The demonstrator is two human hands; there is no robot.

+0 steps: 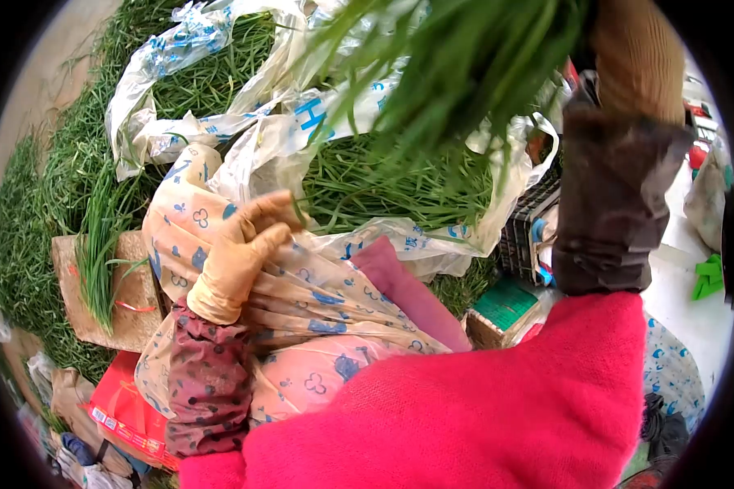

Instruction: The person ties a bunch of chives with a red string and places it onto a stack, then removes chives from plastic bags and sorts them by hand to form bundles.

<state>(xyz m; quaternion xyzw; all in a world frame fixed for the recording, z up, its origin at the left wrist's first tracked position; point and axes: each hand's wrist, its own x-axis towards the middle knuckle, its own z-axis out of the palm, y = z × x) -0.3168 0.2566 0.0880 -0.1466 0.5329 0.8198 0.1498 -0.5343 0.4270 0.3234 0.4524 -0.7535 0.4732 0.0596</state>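
Note:
My left hand, in a tan glove, is raised over the patterned apron on my lap, its fingers apart with nothing between them. At the top right my right hand, in a tan knitted glove, is partly cut off by the frame edge. Beside it hangs a blurred bunch of green stalks, whose upper end meets the hand; the fingertips are hidden. Below the bunch, an open plastic bag holds more green stalks. A small bundle lies on a cardboard piece at the left.
Another open plastic bag of greens stands at the upper left, beside a large heap of greens. A red bag sits at the lower left. A black crate and a box with a green top are at the right.

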